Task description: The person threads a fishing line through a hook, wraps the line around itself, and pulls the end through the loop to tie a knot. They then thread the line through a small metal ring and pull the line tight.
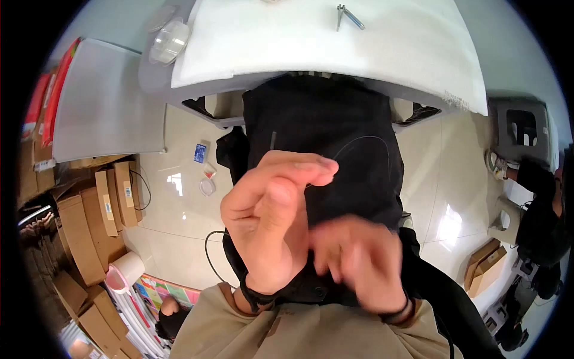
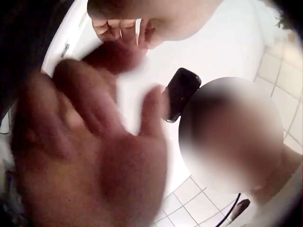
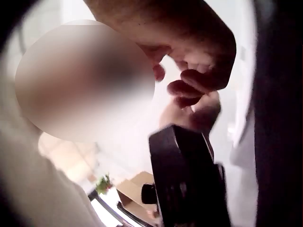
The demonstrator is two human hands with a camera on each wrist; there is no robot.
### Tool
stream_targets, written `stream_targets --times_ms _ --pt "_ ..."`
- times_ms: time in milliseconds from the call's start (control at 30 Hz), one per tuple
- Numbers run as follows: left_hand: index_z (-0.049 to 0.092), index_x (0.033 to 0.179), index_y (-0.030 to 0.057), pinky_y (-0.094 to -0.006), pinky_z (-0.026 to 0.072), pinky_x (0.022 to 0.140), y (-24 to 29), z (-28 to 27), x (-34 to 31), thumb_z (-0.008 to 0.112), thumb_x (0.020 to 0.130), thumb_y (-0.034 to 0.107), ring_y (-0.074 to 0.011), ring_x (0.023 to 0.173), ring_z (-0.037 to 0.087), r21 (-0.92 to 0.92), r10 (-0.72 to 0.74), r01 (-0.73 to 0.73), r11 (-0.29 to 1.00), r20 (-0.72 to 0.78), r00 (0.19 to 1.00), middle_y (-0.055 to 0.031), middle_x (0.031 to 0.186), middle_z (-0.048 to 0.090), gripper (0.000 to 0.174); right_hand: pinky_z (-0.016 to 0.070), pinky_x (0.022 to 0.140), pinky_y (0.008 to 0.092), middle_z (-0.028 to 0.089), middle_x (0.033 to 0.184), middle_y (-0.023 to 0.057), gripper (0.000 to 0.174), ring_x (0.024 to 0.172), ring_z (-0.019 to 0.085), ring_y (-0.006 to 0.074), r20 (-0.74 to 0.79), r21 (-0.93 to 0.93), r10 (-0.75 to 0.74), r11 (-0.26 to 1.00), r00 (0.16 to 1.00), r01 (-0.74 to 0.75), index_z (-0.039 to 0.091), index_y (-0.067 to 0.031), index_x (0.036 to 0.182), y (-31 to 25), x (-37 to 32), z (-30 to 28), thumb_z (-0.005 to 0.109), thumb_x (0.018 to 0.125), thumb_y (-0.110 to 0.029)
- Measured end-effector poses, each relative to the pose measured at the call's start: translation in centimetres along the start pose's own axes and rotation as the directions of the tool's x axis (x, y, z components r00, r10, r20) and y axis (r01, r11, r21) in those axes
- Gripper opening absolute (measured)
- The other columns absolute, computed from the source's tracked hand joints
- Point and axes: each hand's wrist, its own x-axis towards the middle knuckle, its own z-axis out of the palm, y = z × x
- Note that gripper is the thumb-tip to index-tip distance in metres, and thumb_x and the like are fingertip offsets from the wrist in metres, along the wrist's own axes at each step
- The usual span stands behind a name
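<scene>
In the head view my left hand (image 1: 269, 209) is raised in front of a black cloth (image 1: 353, 191), its fingers bent to the right and the thumb standing apart. A fine pale thread (image 1: 365, 138) runs from its fingertips and arcs over the cloth, pinched there between two fingers. Close by, my right hand (image 1: 362, 260) is blurred, with bent fingers near the heel of the left hand; I cannot tell what it holds. The left wrist view shows the left hand (image 2: 104, 146) large and blurred, with the right hand (image 2: 125, 28) above it.
A white-covered table (image 1: 263, 42) stands ahead with nail clippers (image 1: 350, 17) on it. A clear plastic container (image 1: 170, 42) is at its left. Cardboard boxes (image 1: 81, 233) line the left side, and a grey stool (image 1: 523, 131) stands at the right.
</scene>
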Motion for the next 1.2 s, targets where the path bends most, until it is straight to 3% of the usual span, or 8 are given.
stream_targets --times_ms 33,100,267,500,700,800,1033,1200 --pt "0.063 0.089 -0.0069 -0.0338 0.0448 0.079 0.1 0.0 -0.3 0.054 0.088 0.013 -0.0262 0.088 0.058 0.048 -0.025 0.024 0.999 0.022 0.999 -0.0187 0.091 0.061 0.022 0.0361 0.043 0.0215 0.055 0.067 0.0027 0.034 0.050 0.047 0.0085 -0.127 0.254 0.165 0.958 0.978 -0.129 0.061 -0.0001 0.087 1.8 1.0 0.5 0.056 0.087 -0.034" --pt "0.064 0.089 -0.0064 -0.0344 0.0441 0.081 0.0 -0.3 -0.3 0.055 0.087 0.013 -0.0268 0.093 0.057 0.145 -0.031 0.020 0.989 0.071 0.997 -0.0190 0.093 0.060 0.022 0.0354 0.042 0.0206 0.055 0.068 0.0028 0.040 0.051 0.047 0.0070 -0.085 0.451 0.185 0.883 0.979 -0.127 0.060 0.0024 0.089 3.4 2.6 0.3 0.046 0.092 -0.035" --pt "0.064 0.088 -0.0055 -0.0376 0.0390 0.087 0.6 -1.0 -0.9 0.057 0.085 0.015 -0.0277 0.102 0.052 0.273 -0.015 -0.018 0.962 0.117 0.993 -0.0183 0.097 0.059 0.022 0.0350 0.041 0.0195 0.056 0.068 0.0040 0.031 0.049 0.046 0.0066 -0.049 0.687 0.161 0.722 0.986 -0.084 0.061 0.0026 0.089 2.8 4.1 0.9 0.053 0.090 -0.027" --pt "0.057 0.075 -0.0008 -0.0416 0.0311 0.093 0.1 -1.3 -1.9 0.049 0.088 0.023 -0.0298 0.103 0.047 -0.100 -0.181 0.190 0.977 0.093 0.979 -0.0153 0.089 0.056 0.029 0.0354 0.043 0.0186 0.057 0.068 0.0050 0.025 0.049 0.046 0.0058 -0.318 0.231 -0.186 0.936 0.930 0.266 0.064 0.0045 0.083 2.4 4.3 -0.8 0.053 0.090 -0.016" --pt "0.055 0.073 -0.0013 -0.0342 0.0403 0.075 0.2 -1.2 -1.6 0.048 0.089 0.023 -0.0257 0.081 0.053 -0.160 -0.222 0.248 0.955 0.164 0.961 -0.0162 0.079 0.057 0.029 0.0343 0.046 0.0190 0.058 0.074 0.0076 0.011 0.052 0.047 0.0066 -0.299 -0.092 -0.405 0.914 0.864 0.396 0.066 0.0045 0.085 1.6 4.2 -2.3 0.059 0.082 -0.004" --pt "0.057 0.076 -0.0043 -0.0261 0.0392 0.052 1.4 -1.3 -1.3 0.049 0.089 0.016 -0.0160 0.054 0.050 -0.045 -0.273 0.293 0.955 0.252 0.929 -0.0116 0.065 0.056 0.025 0.0342 0.046 0.0193 0.058 0.075 0.0083 0.010 0.053 0.047 0.0074 -0.237 -0.141 -0.449 0.893 0.861 0.427 0.067 0.0029 0.085 1.3 4.3 -2.9 0.061 0.080 -0.004" --pt "0.064 0.083 -0.0053 -0.0188 0.0315 0.044 2.7 -1.4 -1.4 0.055 0.086 0.009 -0.0055 0.048 0.043 0.371 -0.469 0.436 0.820 -0.003 0.883 -0.0028 0.059 0.054 0.017 0.0357 0.047 0.0211 0.056 0.076 0.0145 0.030 0.054 0.049 0.0125 0.083 -0.357 -0.614 0.717 0.785 0.599 0.066 0.0047 0.081 -0.1 4.6 -3.2 0.066 0.078 -0.025" --pt "0.066 0.084 -0.0041 -0.0177 0.0276 0.042 3.0 -1.3 -1.1 0.060 0.083 0.005 -0.0026 0.048 0.040 0.482 -0.425 0.342 0.807 0.071 0.903 -0.0020 0.060 0.058 0.011 0.0343 0.045 0.0216 0.057 0.068 0.0133 0.024 0.053 0.050 0.0133 0.160 -0.387 -0.617 0.679 0.770 0.624 0.067 0.0048 0.082 -0.9 5.7 -3.4 0.067 0.075 -0.018"
